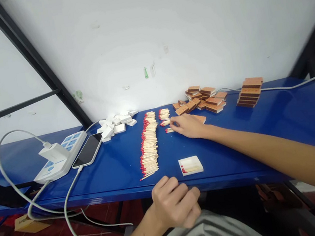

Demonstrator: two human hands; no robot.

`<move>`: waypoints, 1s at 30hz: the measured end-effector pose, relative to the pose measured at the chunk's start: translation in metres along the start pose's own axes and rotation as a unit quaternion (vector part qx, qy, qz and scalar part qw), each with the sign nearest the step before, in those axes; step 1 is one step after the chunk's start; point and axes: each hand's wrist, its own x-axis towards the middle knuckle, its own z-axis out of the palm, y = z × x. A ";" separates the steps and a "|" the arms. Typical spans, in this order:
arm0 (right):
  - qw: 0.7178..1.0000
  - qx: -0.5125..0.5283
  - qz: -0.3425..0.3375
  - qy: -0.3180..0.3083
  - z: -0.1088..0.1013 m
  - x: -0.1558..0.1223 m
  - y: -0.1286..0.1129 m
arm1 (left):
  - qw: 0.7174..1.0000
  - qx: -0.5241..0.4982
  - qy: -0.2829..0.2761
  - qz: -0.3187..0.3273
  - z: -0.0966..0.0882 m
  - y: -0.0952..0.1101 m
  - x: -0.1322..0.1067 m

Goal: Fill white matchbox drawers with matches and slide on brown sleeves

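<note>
My right hand (pixel 188 125) reaches across the blue table, its fingertips pinched on matches in a small group of matches (pixel 164 113) with red heads. How many it grips is hidden. To the left runs a long row of matches (pixel 149 143), red heads pointing left. A white matchbox tray (pixel 195 161) lies near the front edge with a few matches along its near side. My left hand (pixel 176 201) is curled into a loose fist just in front of the table edge, below the tray, with nothing visible in it. Partly behind my right hand lies a brown matchbox cover (pixel 200 119).
White matchbox trays (pixel 119 125) are heaped at the back left. Brown matchboxes (pixel 202 98) are piled at the back, with a stack (pixel 250 92) farther right. At left are a phone (pixel 88 150), a power strip (pixel 72 142) and looping white cables (pixel 67 213).
</note>
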 end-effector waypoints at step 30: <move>0.997 0.059 0.045 -0.020 -0.001 0.007 0.001 | 1.000 -0.003 0.006 0.005 0.000 0.000 0.002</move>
